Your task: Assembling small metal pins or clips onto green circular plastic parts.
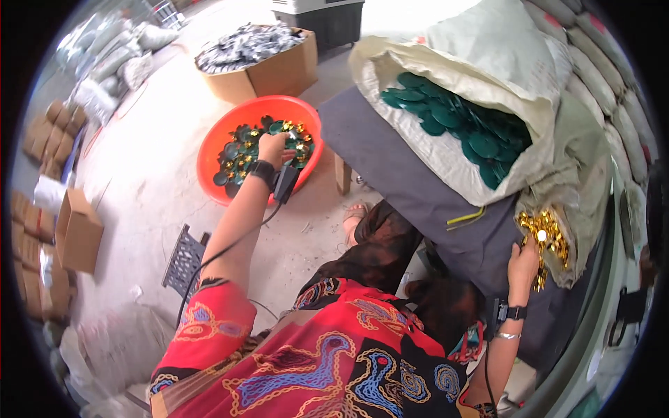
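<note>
My left hand (274,149) reaches over an orange basin (209,144), thumb and fingers apart, with no held thing visible. Dark green discs and shiny gold pieces (245,159) lie mixed in the basin. On the right, my right hand (523,263) has its fingers closed at the shiny gold-coloured pieces (550,237) in the mouth of a greenish sack (582,157); its fingertips are partly hidden among them. Just beyond, a large white sack (481,42) lies with its mouth open, showing many dark green discs (453,118).
Both sacks rest on a grey cloth-covered surface (390,160) with a yellow strip (465,218). Behind the basin stands a cardboard box (272,73) of silvery pieces. Cardboard boxes (78,233) and a plastic crate (185,261) stand left; stacked sacks (592,63) line the right.
</note>
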Demonstrator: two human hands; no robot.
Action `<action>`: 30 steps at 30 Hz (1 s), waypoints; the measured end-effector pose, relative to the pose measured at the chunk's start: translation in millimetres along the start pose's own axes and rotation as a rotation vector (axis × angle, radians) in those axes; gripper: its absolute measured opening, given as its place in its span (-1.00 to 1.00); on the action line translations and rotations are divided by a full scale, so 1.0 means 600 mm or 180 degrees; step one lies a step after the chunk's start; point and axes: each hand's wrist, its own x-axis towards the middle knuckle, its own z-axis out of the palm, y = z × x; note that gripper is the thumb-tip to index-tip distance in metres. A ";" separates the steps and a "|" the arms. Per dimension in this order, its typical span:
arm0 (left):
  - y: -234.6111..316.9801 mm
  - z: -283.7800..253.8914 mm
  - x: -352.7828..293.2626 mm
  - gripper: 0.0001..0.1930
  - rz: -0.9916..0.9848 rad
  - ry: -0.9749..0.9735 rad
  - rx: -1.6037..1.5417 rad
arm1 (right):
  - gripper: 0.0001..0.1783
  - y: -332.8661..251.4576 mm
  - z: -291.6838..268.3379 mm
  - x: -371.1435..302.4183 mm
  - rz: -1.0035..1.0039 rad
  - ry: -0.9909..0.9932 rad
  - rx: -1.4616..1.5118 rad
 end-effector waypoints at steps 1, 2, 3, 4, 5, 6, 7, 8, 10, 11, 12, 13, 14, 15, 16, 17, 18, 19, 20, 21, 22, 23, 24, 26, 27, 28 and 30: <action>-0.003 0.008 0.000 -0.75 0.0046 0.0066 0.0221 | -0.61 0.004 0.004 0.003 -0.0003 0.0069 -0.0155; -0.018 0.029 -0.007 -0.72 0.0321 0.0261 0.0390 | -0.61 0.007 0.006 0.007 -0.0019 0.0090 -0.0166; -0.023 0.048 -0.018 -0.70 0.0446 -0.0075 0.0489 | -0.66 0.009 0.009 0.005 0.0053 0.0112 -0.0060; -0.025 0.071 -0.028 -0.67 0.0572 -0.0434 0.0591 | -0.70 0.013 0.007 0.002 0.0146 0.0140 0.0036; -0.030 0.100 -0.042 -0.65 0.0783 -0.0574 0.0627 | -0.81 0.003 -0.004 0.001 0.0180 0.0208 0.0108; -0.027 0.132 -0.064 -0.62 0.1002 -0.0731 0.0656 | -0.86 -0.002 0.000 -0.001 0.0004 0.0471 0.0209; -0.020 0.154 -0.085 -0.66 0.1229 -0.0886 0.0770 | -0.86 -0.014 0.001 -0.001 0.0039 0.0366 0.0097; -0.017 0.178 -0.103 -0.71 0.1613 -0.0971 0.0826 | -0.86 -0.022 0.002 0.000 0.0082 0.0258 -0.0019; 0.009 0.234 -0.142 -0.73 0.2094 -0.1168 0.1085 | -0.86 -0.014 0.015 0.000 -0.0074 0.0483 -0.0034; 0.021 0.269 -0.155 -0.73 0.2135 -0.1319 0.1063 | -0.87 -0.010 0.016 -0.001 -0.0059 0.0494 -0.0051; 0.033 0.298 -0.170 -0.75 0.2528 -0.1479 0.1148 | -0.87 -0.012 0.009 -0.001 -0.0058 0.0503 -0.0065; 0.039 0.322 -0.179 -0.76 0.2928 -0.1611 0.1246 | -0.87 -0.015 0.006 -0.005 -0.0117 0.0563 -0.0022; 0.042 0.348 -0.179 -0.76 0.2976 -0.1718 0.1236 | -0.84 -0.012 0.008 -0.006 -0.0184 0.0568 -0.0011; 0.046 0.370 -0.173 -0.74 0.3442 -0.1582 0.1569 | -0.79 -0.013 0.006 -0.008 -0.0086 0.0526 0.0016; 0.050 0.394 -0.171 -0.72 0.3916 -0.1428 0.1889 | -0.73 -0.014 0.004 -0.010 0.0017 0.0486 0.0046; 0.054 0.413 -0.168 -0.71 0.3850 -0.1349 0.2038 | -0.66 -0.019 -0.003 -0.010 0.0050 0.0529 0.0066; 0.053 0.430 -0.158 -0.63 0.3736 -0.1145 0.2429 | -0.59 -0.026 -0.007 -0.011 0.0078 0.0568 0.0088; 0.052 0.442 -0.151 -0.58 0.3576 -0.1062 0.2609 | -0.47 -0.030 -0.011 -0.011 0.0088 0.0508 0.0066; 0.052 0.452 -0.142 -0.53 0.3412 -0.0966 0.2785 | -0.47 -0.034 -0.010 -0.012 -0.0018 0.0522 0.0091; 0.056 0.464 -0.142 -0.46 0.3205 -0.1105 0.3063 | -0.50 -0.033 -0.014 -0.015 -0.0036 0.0504 0.0091; 0.057 0.470 -0.133 -0.39 0.3159 -0.1178 0.3221 | -0.53 -0.035 -0.013 -0.015 -0.0107 0.0479 0.0120; 0.053 0.475 -0.128 -0.37 0.3247 -0.1144 0.3376 | -0.59 -0.037 -0.012 -0.017 -0.0135 0.0519 0.0138; 0.052 0.479 -0.132 -0.35 0.3323 -0.1104 0.3530 | -0.63 -0.035 -0.008 -0.021 -0.0118 0.0516 0.0235; 0.052 0.493 -0.138 -0.37 0.3422 -0.1007 0.3594 | -0.70 -0.032 -0.011 -0.025 -0.0123 0.0581 0.0265; 0.061 0.494 -0.146 -0.42 0.3173 -0.1350 0.3620 | -0.70 -0.031 -0.010 -0.026 -0.0119 0.0592 0.0271; 0.067 0.493 -0.153 -0.47 0.2906 -0.1687 0.3644 | -0.75 -0.030 -0.010 -0.027 -0.0104 0.0613 0.0385; 0.053 0.482 -0.179 -0.51 0.2725 -0.1792 0.3329 | -0.79 -0.029 -0.009 -0.029 -0.0069 0.0610 0.0515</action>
